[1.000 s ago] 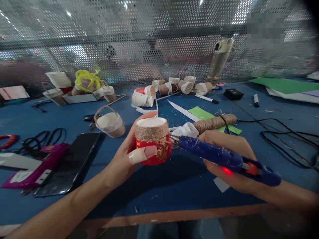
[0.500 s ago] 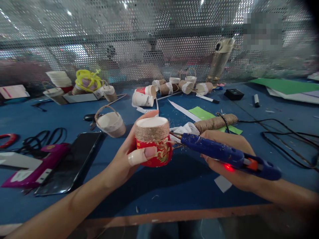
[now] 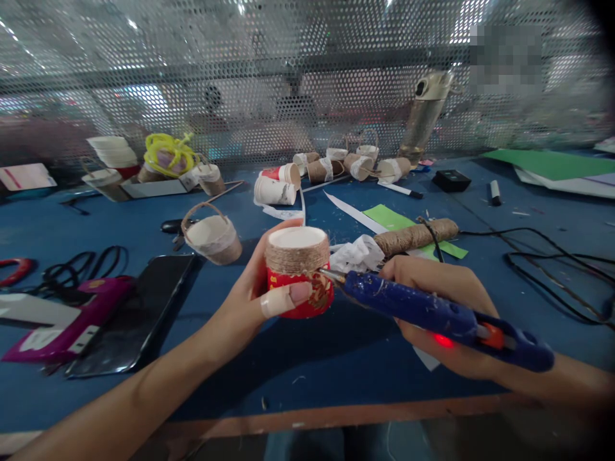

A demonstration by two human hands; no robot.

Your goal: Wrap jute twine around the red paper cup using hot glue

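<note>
My left hand [image 3: 259, 291] is closed around a small red paper cup [image 3: 298, 272], held bottom up over the blue table. Brown twine is wound round the cup's upper half; my thumb, with a plaster on it, presses its red side. My right hand [image 3: 444, 301] grips a blue hot glue gun [image 3: 432, 314] whose red light is on. The gun's metal nozzle touches the cup's right side just below the twine.
A twine roll [image 3: 414, 235] and crumpled white paper [image 3: 356, 254] lie behind the cup. A small twine-handled basket cup [image 3: 212, 238], a black phone [image 3: 139, 314] and a purple box [image 3: 67, 326] are left. Several cups [image 3: 336, 166], a bottle [image 3: 425, 115] and cables [image 3: 542, 256] sit farther back.
The glue gun's nozzle dropped from the twine band to the cup's red side, and both hands shifted slightly right.
</note>
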